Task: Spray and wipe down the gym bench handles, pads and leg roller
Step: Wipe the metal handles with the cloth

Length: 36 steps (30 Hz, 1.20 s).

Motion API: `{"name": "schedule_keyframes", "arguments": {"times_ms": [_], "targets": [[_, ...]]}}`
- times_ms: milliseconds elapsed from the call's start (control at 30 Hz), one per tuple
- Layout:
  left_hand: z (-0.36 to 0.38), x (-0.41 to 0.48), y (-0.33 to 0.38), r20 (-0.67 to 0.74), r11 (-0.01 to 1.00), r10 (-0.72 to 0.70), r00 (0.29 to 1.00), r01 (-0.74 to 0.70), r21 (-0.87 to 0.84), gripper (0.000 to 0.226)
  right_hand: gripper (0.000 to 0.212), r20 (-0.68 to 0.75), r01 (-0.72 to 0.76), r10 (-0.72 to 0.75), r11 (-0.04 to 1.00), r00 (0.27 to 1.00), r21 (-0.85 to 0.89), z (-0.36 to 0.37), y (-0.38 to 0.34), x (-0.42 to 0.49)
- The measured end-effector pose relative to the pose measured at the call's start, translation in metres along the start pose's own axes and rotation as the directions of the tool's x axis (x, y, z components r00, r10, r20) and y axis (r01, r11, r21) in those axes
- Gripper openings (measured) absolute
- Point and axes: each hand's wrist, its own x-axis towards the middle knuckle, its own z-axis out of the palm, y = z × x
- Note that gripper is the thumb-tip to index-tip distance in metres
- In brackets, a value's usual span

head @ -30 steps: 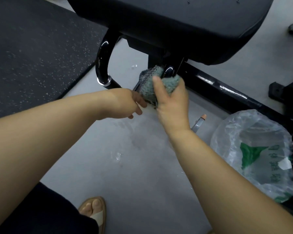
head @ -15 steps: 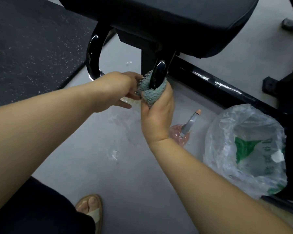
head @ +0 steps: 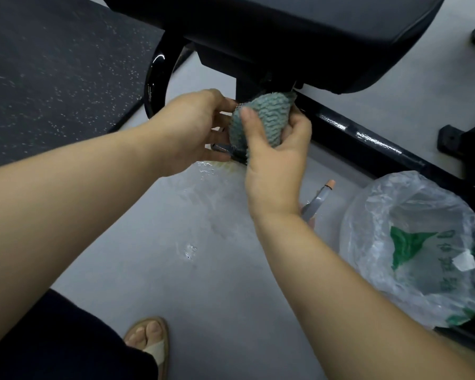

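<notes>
Up goes the cloth (head: 261,119): half a second back it sat low on the near handle with black tube showing above it, and now it has ridden right up under the bench pad (head: 313,37), covering that handle completely. The right hand (head: 274,165) is clamped round the cloth, thumb across the front, fingers wrapped behind. The left hand (head: 192,130) is tucked against the cloth's left edge with fingers curled, a bit of grey metal showing between them, and I cannot tell whether it pinches cloth, metal or nothing. So where are we? My read is mid-wipe on this one handle. The far handle (head: 154,86), a glossy black loop to the left, has a shine on it, but wiped or not I can't say. The pad shows no cloth on it, and the leg roller isn't in view at all, so plenty looks left. Wet patches (head: 209,171) sit on the grey floor just below the hands. Count it up: one cloth, two hands, two handles, one pad, one frame bar (head: 368,141), one spray bottle (head: 317,200) peeking out behind the right wrist, one plastic bag (head: 412,242) beside it, one speckled mat (head: 52,64), one sandalled foot (head: 148,341).
</notes>
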Motion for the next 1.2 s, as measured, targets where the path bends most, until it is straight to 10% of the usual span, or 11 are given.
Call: {"name": "schedule_keyframes", "arguments": {"times_ms": [333,733,933,1200], "targets": [[0.004,-0.008,-0.015,0.075,0.964,-0.126,0.989,0.104,0.246,0.034,0.064,0.085,0.417,-0.471,0.665,0.878,-0.62,-0.016,0.06,-0.001],[0.008,-0.008,-0.002,0.02,0.996,-0.036,0.999,0.038,-0.085,0.042,0.04,0.102,-0.206,0.217,0.972,0.971,-0.115,0.007,-0.031,0.039],[0.002,-0.001,-0.011,0.002,0.996,-0.072,0.997,0.072,-0.051,0.035,0.038,-0.039,0.119,-0.134,0.959,0.99,-0.255,0.009,0.001,0.018],[0.024,0.002,-0.019,0.023,0.988,-0.149,0.989,0.148,0.049,0.034,0.05,0.277,0.548,-0.476,0.667,0.835,-0.504,-0.042,0.085,0.014]]}}
